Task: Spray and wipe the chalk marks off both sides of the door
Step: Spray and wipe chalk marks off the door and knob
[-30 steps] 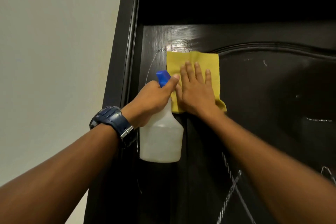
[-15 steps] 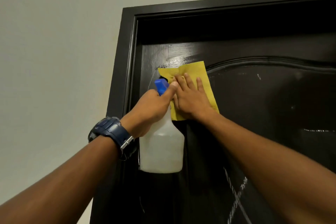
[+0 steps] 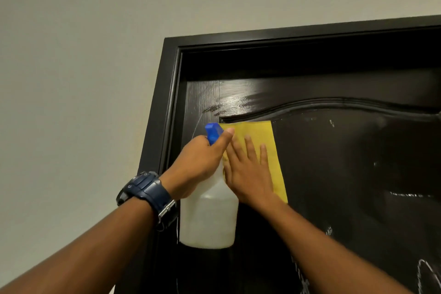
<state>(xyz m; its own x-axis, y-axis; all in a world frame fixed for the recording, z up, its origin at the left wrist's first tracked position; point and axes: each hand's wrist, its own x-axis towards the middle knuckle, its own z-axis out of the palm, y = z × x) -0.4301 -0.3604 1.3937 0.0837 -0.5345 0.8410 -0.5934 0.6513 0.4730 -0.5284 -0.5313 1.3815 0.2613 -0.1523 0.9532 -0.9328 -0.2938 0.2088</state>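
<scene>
Right hand point(image 3: 250, 174), flat and open, presses the soft, limp yellow cloth point(image 3: 262, 136) against the door point(image 3: 358, 162); left hand point(image 3: 198, 164) grips the light spray bottle point(image 3: 207, 219) beside the cloth, best held at its neck.

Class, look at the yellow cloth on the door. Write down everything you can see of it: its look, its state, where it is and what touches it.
The yellow cloth is a thin, plain, soft-looking rectangle spread flat against the dark door, just under the curved moulding of the upper panel. Its top and right edges are straight; its lower right corner hangs down below the wrist. The right hand presses it to the door with straight, spread fingers, covering its lower left part. The left hand, gripping the spray bottle, overlaps its left edge. No dirt is plainly visible on it.
</scene>
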